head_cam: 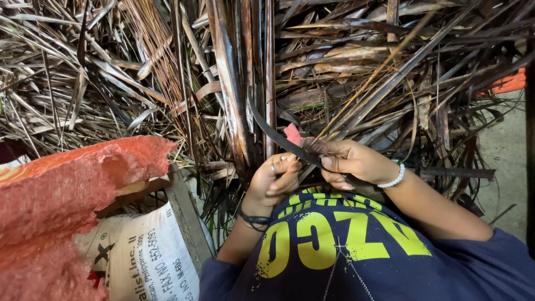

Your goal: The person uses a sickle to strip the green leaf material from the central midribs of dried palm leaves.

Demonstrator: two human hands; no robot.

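My left hand is closed around a thin dried leaf strip, close to my chest, with rings on the fingers and a dark band on the wrist. My right hand, wearing a white bead bracelet, grips a dark curved knife blade whose tip arcs up and left. A scrap of pink cloth sits on the blade near the fingers. The blade lies against a thin brown midrib that runs up to the right. Both hands nearly touch each other.
A deep pile of dried brown palm leaves fills the upper view. At the left lies an orange mesh sack over a white printed sack and a wooden slat. Bare concrete shows at the right.
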